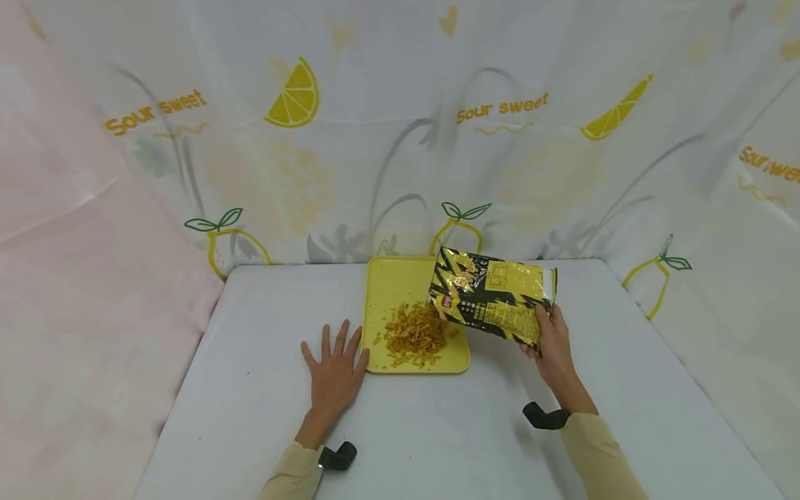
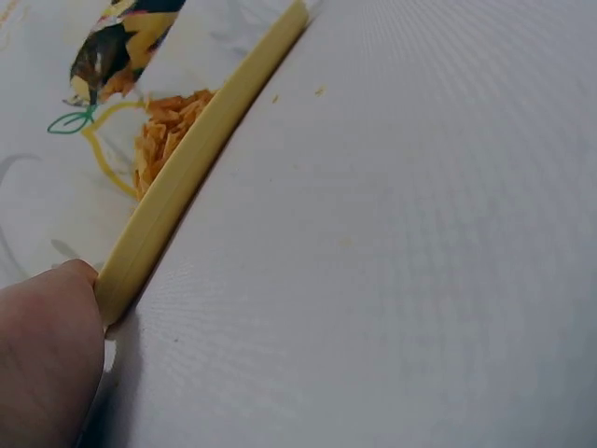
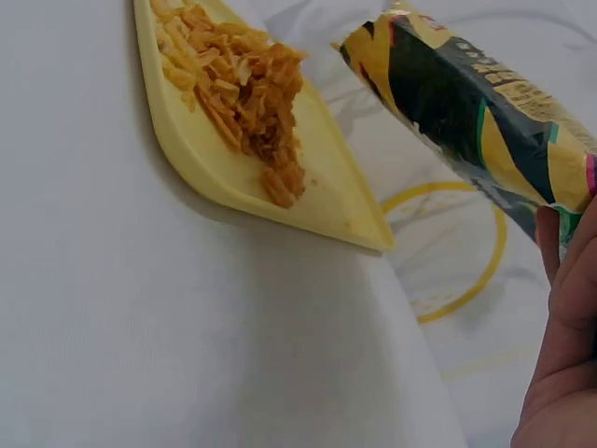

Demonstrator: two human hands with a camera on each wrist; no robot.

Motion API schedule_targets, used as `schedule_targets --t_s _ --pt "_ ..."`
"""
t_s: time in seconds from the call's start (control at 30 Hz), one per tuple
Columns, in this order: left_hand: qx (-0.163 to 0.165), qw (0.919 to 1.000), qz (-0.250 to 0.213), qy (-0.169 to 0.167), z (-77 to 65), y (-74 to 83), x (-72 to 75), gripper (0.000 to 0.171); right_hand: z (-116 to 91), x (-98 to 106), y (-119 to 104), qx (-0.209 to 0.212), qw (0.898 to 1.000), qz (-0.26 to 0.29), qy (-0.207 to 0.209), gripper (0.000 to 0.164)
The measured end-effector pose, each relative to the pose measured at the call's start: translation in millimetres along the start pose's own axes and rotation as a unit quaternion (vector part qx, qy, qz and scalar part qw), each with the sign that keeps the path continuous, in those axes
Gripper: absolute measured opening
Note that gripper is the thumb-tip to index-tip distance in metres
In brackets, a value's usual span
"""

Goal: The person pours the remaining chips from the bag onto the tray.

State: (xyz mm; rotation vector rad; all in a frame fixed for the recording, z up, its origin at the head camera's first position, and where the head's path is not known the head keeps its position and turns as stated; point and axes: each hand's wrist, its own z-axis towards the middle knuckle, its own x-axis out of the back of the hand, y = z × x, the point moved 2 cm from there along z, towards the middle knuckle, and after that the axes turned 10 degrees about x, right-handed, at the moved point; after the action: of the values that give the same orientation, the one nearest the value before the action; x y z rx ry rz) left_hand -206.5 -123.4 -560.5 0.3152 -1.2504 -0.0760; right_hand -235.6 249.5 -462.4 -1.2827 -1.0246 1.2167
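My right hand [image 1: 551, 347] grips the lower right end of a shiny yellow and black snack bag [image 1: 494, 295]. The bag is tilted, its far end over a yellow tray [image 1: 384, 285]. A heap of orange-brown chips [image 1: 415, 333] lies on the tray, with loose bits around it. In the right wrist view the bag [image 3: 476, 103] hangs above the tray's level, apart from the chips [image 3: 252, 84]. My left hand [image 1: 337, 375] rests flat on the table with fingers spread, thumb at the tray's left edge. The left wrist view shows that hand [image 2: 47, 350] against the tray's corner.
A white table [image 1: 262, 417] runs beneath everything, with a few tiny crumbs [image 2: 319, 91] near the tray. Behind it hangs a white curtain [image 1: 387, 160] printed with lemons and words. Black wrist cameras [image 1: 338, 456] sit on both forearms.
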Motion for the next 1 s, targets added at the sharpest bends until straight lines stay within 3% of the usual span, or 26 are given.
schedule_targets --t_s 0.23,0.6,0.77,1.0 --pt "-0.001 1.0 -0.003 0.004 1.0 -0.7 1.5 0.053 3.2 0.8 -6.3 0.015 1.0 -0.009 -0.012 0.035" --pt "0.006 0.9998 -0.009 -0.015 0.8 -0.8 0.5 0.053 4.5 2.8 -10.2 0.024 0.995 -0.094 -0.006 0.032" --pt "0.007 0.9998 -0.01 -0.017 1.0 -0.4 0.0 0.053 0.5 0.3 -17.2 0.032 0.994 -0.106 -0.001 0.031" --pt "0.007 0.9999 -0.009 -0.013 0.2 0.6 0.7 0.053 -7.6 -5.4 -26.5 0.099 0.98 -0.172 -0.016 0.03"
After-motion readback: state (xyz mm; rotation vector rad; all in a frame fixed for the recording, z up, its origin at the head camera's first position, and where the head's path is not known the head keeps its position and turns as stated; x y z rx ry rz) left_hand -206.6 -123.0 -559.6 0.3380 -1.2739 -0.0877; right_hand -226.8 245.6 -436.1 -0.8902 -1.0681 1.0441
